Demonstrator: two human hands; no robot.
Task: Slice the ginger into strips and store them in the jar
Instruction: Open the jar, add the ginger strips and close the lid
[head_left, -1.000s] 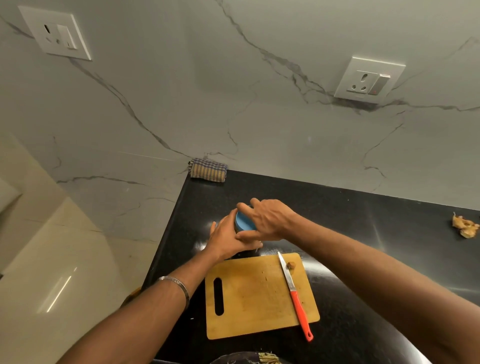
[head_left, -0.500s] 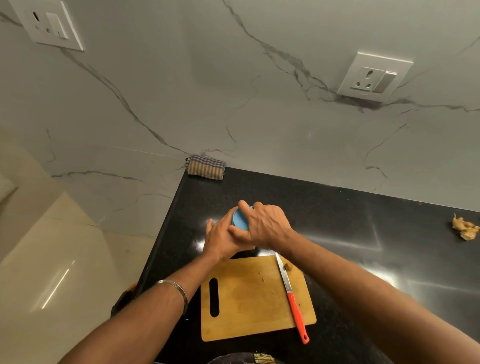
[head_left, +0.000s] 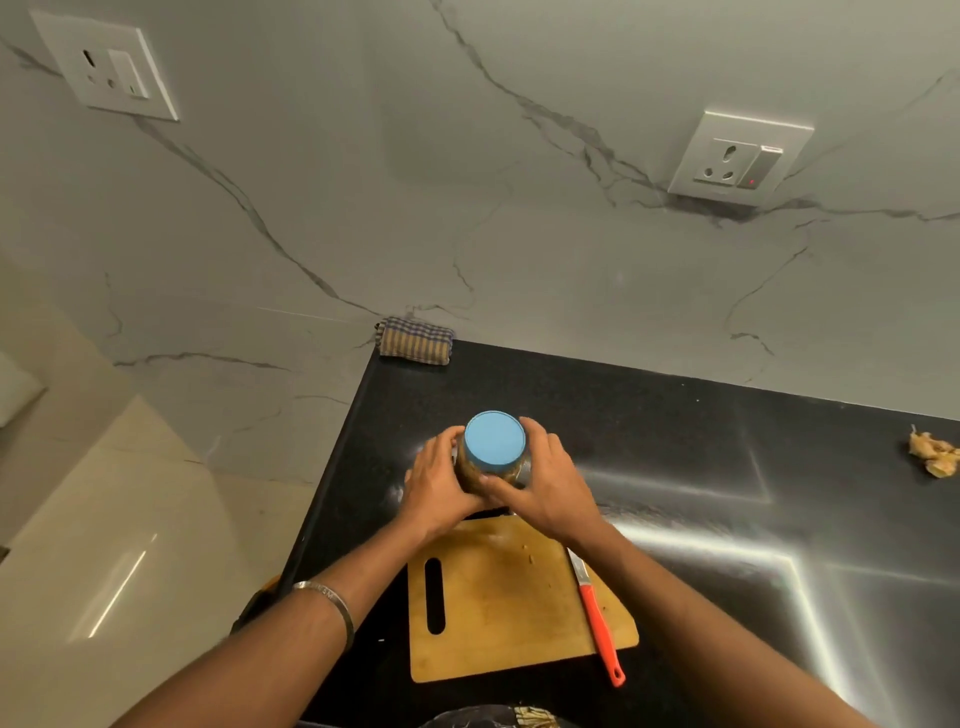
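Now that the right hand (head_left: 545, 483) has dropped from the blue lid (head_left: 494, 441), both it and the left hand (head_left: 439, 486) grasp the jar (head_left: 491, 470) on the counter (head_left: 675, 441) beyond the cutting board (head_left: 514, 597); storing looks finished.

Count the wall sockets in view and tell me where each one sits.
2. One wall socket is at the upper left of the marble wall; the other wall socket is at the upper right, above the black counter. More may lie outside the frame.
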